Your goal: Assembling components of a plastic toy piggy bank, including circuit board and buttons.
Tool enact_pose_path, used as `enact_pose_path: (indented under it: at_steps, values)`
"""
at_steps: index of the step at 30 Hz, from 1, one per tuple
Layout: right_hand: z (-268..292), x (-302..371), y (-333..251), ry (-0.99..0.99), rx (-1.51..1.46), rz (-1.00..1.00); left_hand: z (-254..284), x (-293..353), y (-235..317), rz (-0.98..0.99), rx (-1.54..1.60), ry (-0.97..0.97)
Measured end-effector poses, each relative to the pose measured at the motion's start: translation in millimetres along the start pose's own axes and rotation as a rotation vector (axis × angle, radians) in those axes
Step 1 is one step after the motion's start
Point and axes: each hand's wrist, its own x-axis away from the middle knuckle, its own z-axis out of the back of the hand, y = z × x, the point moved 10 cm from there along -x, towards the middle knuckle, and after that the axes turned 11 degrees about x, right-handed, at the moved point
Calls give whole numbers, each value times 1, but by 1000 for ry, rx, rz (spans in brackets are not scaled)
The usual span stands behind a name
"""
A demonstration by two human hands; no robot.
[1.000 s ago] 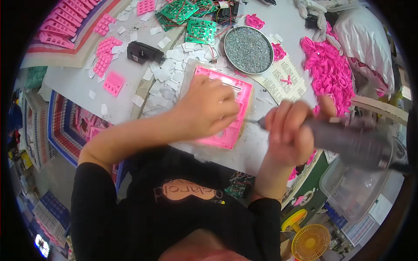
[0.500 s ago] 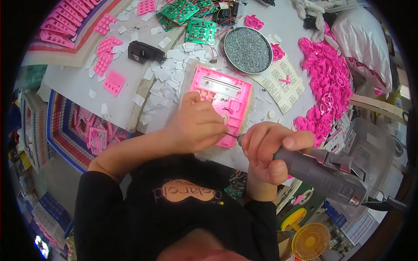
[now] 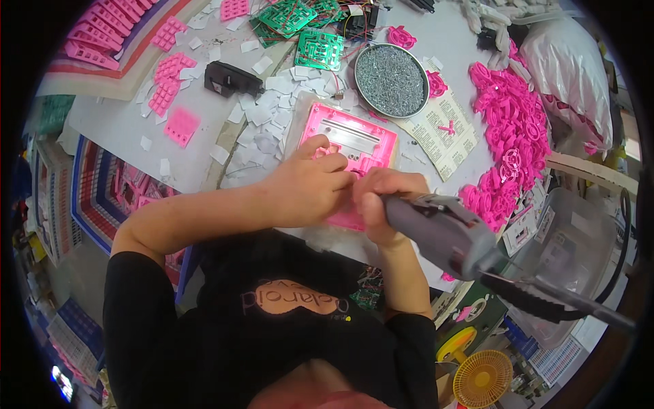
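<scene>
A pink plastic housing (image 3: pixel 385 146) with a metal strip (image 3: pixel 351 134) along its far part lies in front of me. Over its near left part rests my left hand (image 3: pixel 317 180), its fingers curled and closed, the fingertips meeting my right hand. Whatever they pinch is hidden. My right hand (image 3: pixel 385 194) is wrapped round the front of a grey electric screwdriver (image 3: pixel 439 235), which slants down toward the housing. The screwdriver's tip is hidden behind my fingers. A black cord (image 3: pixel 521 296) runs from its back end.
A round metal dish (image 3: pixel 427 92) of screws stands beyond the housing. White paper pieces (image 3: pixel 255 112), green circuit boards (image 3: pixel 320 49) and a black part (image 3: pixel 231 80) lie at far left. Pink rings (image 3: pixel 507 133) are heaped at right, by a clear plastic box (image 3: pixel 579 238).
My right hand has brought the screwdriver left and inward, against my left fingers. The bit, visible before, is now hidden. My left hand stays over the housing, its forearm slightly lower.
</scene>
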Motion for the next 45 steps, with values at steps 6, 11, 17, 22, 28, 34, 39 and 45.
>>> enact_pose_path:
  at_steps: [6, 11, 17, 22, 28, 34, 39, 45]
  values:
    - [-2, -4, 6, -76, -21, -39, 8, -3, 10, -8, -63, -21]
    - [37, -32, -13, 113, -174, -67, 28, -1, -11, 41, 105, 12]
    - [136, -34, -50, 400, -15, -43, 202, 91, -119, 528, -273, 420]
    - [189, -9, -24, 579, 404, -216, 212, 167, -140, 955, -51, 212]
    - [177, -13, -45, 650, 833, -99, 181, 176, -113, 820, -313, 344]
    - [136, 16, -75, 629, 721, 145, 179, 163, -107, 873, -85, 432]
    - [112, 14, -55, 400, 664, 32, 175, 166, -124, 766, -248, 297]
    - [60, 0, -57, 250, 580, 27, 139, 157, -115, 995, 1123, 671]
